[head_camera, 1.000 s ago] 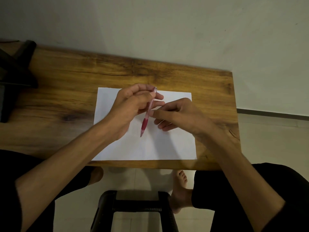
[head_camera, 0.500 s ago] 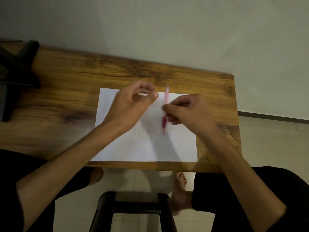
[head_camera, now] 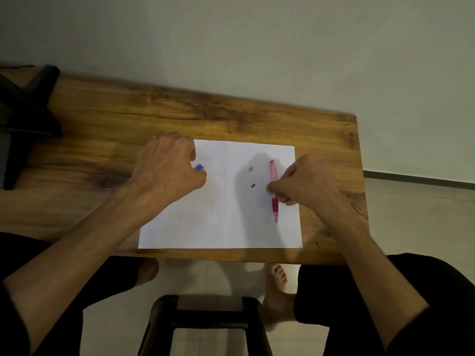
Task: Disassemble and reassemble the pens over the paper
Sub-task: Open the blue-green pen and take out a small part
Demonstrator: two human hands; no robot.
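The right hand pinches the pink pen on the paper; the left hand curls around something blue — two tiny bits lie loose, so putting together looks unfinished.

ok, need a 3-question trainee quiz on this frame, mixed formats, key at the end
1. True or false: the pink pen lies on the paper with its tip toward the person.
2. Multiple choice: what shows at the left hand? A) a blue piece B) a green cap C) a metal spring
3. Fill in: the small pink piece and the small dark piece lie loose on the paper to the ____ of the pink pen in the head view.

Key
1. True; the right hand has its fingers on the pen's barrel.
2. A
3. left
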